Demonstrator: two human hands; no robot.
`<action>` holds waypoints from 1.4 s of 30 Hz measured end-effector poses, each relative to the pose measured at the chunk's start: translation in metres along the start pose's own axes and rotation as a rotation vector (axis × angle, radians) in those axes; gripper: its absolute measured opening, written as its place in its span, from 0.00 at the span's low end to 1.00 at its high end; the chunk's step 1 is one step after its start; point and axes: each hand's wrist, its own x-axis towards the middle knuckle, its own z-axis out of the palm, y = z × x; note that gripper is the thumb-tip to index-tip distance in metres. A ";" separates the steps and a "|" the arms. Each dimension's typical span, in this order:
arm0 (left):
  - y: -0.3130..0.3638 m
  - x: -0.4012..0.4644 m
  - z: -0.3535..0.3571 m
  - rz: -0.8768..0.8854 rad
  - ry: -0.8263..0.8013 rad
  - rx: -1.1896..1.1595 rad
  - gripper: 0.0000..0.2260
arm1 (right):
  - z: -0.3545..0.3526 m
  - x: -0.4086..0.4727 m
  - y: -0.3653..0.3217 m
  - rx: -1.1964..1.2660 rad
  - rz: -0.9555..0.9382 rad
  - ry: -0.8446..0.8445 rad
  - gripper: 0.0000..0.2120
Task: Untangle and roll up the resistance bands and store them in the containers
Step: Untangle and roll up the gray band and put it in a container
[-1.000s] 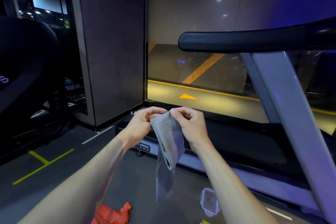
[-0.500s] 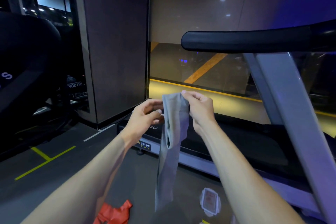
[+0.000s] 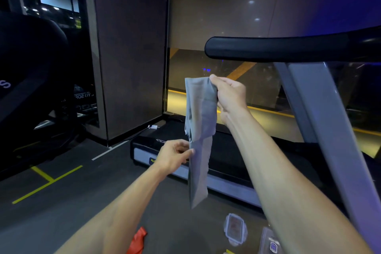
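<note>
Grey band (image 3: 201,121) now hangs longer, hands (image 3: 231,95) apart.

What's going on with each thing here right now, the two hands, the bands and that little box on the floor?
Right hand: raised, gripping the grey band's top.
Left hand: pinching the band's edge lower down.
Grey band: hanging, folded over, not rolled.
Red band: crumpled on the floor.
Clear box: on the floor.
</note>
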 end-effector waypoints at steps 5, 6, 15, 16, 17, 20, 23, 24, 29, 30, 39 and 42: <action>0.008 0.000 -0.002 0.025 0.023 0.028 0.07 | -0.001 0.007 -0.010 0.036 -0.015 0.013 0.06; 0.007 0.002 -0.003 0.016 0.016 0.006 0.07 | -0.002 0.008 -0.011 0.044 -0.013 0.014 0.06; -0.002 -0.001 -0.013 -0.145 -0.067 -0.356 0.06 | -0.013 -0.024 -0.018 0.124 0.053 -0.014 0.05; -0.001 0.002 -0.017 -0.174 -0.070 -0.385 0.10 | -0.018 -0.032 -0.019 0.127 0.048 -0.034 0.05; 0.001 0.005 -0.019 -0.209 -0.063 -0.418 0.13 | -0.025 -0.042 -0.020 0.114 0.044 -0.061 0.05; 0.010 0.014 -0.023 -0.262 0.020 -0.478 0.15 | -0.049 -0.077 -0.009 0.057 0.086 -0.184 0.05; 0.014 0.018 -0.028 -0.148 0.033 -0.388 0.09 | -0.066 -0.113 0.032 -0.032 0.152 -0.338 0.05; 0.015 0.019 -0.029 -0.113 0.013 -0.363 0.10 | -0.069 -0.122 0.048 -0.077 0.148 -0.366 0.05; 0.021 0.016 -0.028 0.008 -0.062 -0.356 0.18 | -0.076 -0.120 0.097 -0.251 -0.156 -0.262 0.05; 0.022 0.015 -0.027 0.024 -0.068 -0.359 0.18 | -0.074 -0.116 0.101 -0.284 -0.223 -0.249 0.05; 0.024 0.012 -0.021 0.104 -0.070 -0.332 0.17 | -0.064 -0.088 0.119 -0.210 -0.257 -0.155 0.07; 0.021 0.013 -0.021 0.087 -0.078 -0.367 0.16 | -0.067 -0.088 0.116 -0.077 -0.244 -0.173 0.05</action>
